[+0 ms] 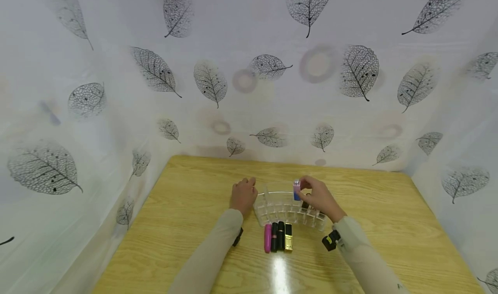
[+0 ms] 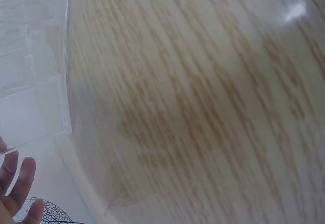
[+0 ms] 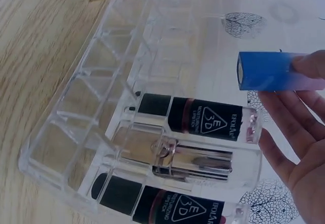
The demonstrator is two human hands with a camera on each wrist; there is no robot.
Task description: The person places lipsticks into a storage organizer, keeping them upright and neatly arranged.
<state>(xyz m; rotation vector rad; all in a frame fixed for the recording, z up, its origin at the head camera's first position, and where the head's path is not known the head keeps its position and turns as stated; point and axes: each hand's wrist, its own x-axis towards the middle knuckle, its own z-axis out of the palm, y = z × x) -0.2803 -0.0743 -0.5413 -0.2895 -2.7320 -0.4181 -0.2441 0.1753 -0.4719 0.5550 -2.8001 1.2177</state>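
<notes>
My right hand (image 1: 320,197) pinches a blue and pink lipstick (image 1: 297,190) between thumb and fingers, upright over the back row of a clear acrylic lipstick organizer (image 1: 261,214). In the right wrist view the blue end of this lipstick (image 3: 266,70) sticks out past the fingertips, apart from the organizer's slots. Two black lipsticks, one nearer (image 3: 177,206) and one farther (image 3: 208,118), stand in slots with a clear-cased metallic lipstick (image 3: 203,165) between them. My left hand (image 1: 244,196) rests at the organizer's left end, its fingers (image 2: 23,181) loosely bent by the edge.
In front of the organizer lie a pink tube (image 1: 267,238), two black tubes (image 1: 278,236) and a black and gold lipstick (image 1: 288,238), side by side. The wooden table (image 1: 186,199) meets a leaf-printed white curtain (image 1: 241,112) at the back and sides.
</notes>
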